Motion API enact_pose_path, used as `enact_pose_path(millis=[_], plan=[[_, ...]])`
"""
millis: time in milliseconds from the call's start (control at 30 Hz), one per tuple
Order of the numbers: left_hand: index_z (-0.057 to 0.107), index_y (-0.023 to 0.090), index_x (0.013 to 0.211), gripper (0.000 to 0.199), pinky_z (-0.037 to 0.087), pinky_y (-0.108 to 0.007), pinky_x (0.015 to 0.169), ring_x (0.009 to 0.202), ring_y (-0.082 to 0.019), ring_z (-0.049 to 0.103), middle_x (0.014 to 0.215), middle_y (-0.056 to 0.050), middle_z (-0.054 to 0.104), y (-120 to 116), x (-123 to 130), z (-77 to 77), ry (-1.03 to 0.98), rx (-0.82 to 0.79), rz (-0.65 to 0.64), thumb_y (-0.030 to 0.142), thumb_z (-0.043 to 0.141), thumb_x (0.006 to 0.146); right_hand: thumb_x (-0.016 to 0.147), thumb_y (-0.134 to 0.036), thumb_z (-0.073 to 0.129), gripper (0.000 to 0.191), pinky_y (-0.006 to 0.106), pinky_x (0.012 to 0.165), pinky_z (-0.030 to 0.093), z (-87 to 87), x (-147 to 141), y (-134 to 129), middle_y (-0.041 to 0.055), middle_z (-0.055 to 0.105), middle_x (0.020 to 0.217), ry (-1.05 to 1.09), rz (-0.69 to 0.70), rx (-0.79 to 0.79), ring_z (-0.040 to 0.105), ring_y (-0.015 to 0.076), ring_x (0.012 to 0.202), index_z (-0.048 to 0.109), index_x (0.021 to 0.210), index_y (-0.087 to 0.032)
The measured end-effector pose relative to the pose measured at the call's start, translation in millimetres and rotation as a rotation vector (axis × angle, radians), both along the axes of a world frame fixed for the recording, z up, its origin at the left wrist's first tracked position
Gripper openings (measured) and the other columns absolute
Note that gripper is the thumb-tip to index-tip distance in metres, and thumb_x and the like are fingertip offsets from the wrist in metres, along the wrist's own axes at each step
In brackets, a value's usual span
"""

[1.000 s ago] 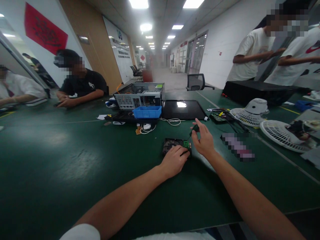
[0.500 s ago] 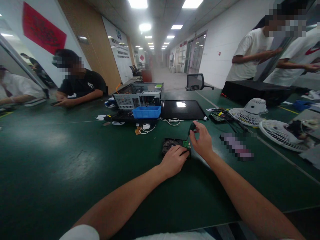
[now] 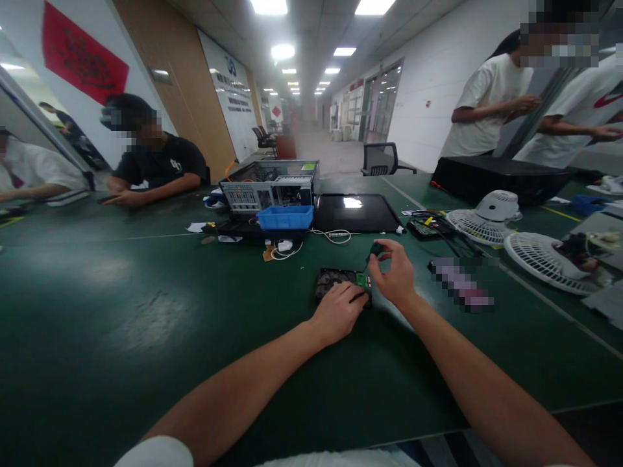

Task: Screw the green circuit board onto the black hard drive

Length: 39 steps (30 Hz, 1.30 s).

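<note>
A black hard drive [image 3: 329, 279] lies on the green tabletop with its green circuit board [image 3: 361, 280] facing up at the right end. My left hand [image 3: 339, 312] is over the drive's near edge, its fingers bent and gripping it against the table. In my right hand [image 3: 395, 275] a small dark-handled screwdriver [image 3: 375, 249] is pinched between thumb and fingers. Its thin shaft slants down to the circuit board's far side. The exact contact of the tip is too small to make out.
Beyond the drive stand a blue tray [image 3: 285, 218], an opened computer case [image 3: 270, 185] and a flat black panel [image 3: 357, 214]. A white cable [image 3: 338, 237] lies before them. To the right are fan parts [image 3: 487, 218] and a blurred-out object [image 3: 461, 283]. Other people [image 3: 160, 165] are around the table.
My right hand has dipped slightly and its fingers have shifted on the screwdriver handle. My left hand and the hard drive stay in place.
</note>
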<state>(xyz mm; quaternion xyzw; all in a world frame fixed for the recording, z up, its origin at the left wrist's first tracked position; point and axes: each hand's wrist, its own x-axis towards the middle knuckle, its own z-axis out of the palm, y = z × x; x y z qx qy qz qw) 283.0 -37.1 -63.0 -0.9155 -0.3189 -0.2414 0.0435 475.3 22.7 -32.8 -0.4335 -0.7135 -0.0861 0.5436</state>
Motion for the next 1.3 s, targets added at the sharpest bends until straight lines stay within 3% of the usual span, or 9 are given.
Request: enact_pose_path(millis=[233,500,700,900,1167,1300], plan=[[0.061,0.016,0.131,0.032,0.051,-0.047,0.098,0.122,-0.029,0.056,0.131,-0.013,0.063,-0.5,-0.4,0.8,0.009,-0.012,0.002,0.019,0.051,0.100,0.092,-0.035,0.067,0.044,0.043,0.078,0.062,-2.5,-2.1,1.2,0.0096,0.068,0.109,0.029,-0.040,0.002,0.069,0.0227,0.083,0.051,0.131,-0.023],[0.061,0.016,0.130,0.031,0.051,-0.045,0.099,0.122,-0.028,0.056,0.130,-0.013,0.063,-0.7,-0.1,1.9,0.010,-0.019,-0.002,0.020,0.052,0.100,0.096,-0.030,0.061,0.040,0.045,0.080,0.064,-2.6,0.0,4.2,0.0166,0.062,0.135,0.011,0.027,0.057,0.071,0.0243,0.098,0.049,0.133,-0.022],[0.062,0.015,0.129,0.031,0.050,-0.046,0.099,0.121,-0.029,0.055,0.131,-0.013,0.062,0.0,0.2,1.0,0.012,-0.012,0.000,0.020,0.052,0.100,0.093,-0.029,0.066,0.037,0.042,0.076,0.064,-0.5,1.8,4.5,0.0134,0.064,0.123,-0.009,0.016,0.071,0.069,0.0229,0.092,0.055,0.127,-0.023],[0.061,0.016,0.130,0.032,0.051,-0.047,0.098,0.123,-0.029,0.055,0.130,-0.014,0.063,-0.1,-1.0,1.2,0.015,-0.020,-0.001,0.020,0.052,0.100,0.093,-0.025,0.062,0.038,0.047,0.082,0.063,1.8,3.1,3.6,0.0157,0.061,0.133,-0.023,0.067,0.066,0.066,0.0282,0.112,0.051,0.130,-0.023],[0.061,0.016,0.131,0.032,0.051,-0.046,0.099,0.122,-0.029,0.055,0.131,-0.013,0.063,-1.3,-1.1,2.8,0.009,-0.024,-0.008,0.020,0.051,0.101,0.091,-0.026,0.063,0.034,0.040,0.072,0.063,4.9,2.0,1.2,0.0131,0.060,0.119,-0.002,0.022,0.052,0.065,0.0243,0.096,0.053,0.124,-0.024],[0.061,0.015,0.130,0.032,0.051,-0.047,0.098,0.122,-0.029,0.055,0.130,-0.013,0.063,-1.8,0.0,3.5,0.002,-0.016,-0.002,0.019,0.051,0.100,0.092,-0.026,0.062,0.036,0.039,0.073,0.063,5.5,0.1,-1.7,0.0138,0.059,0.127,-0.011,0.083,0.031,0.065,0.0253,0.104,0.051,0.126,-0.024]])
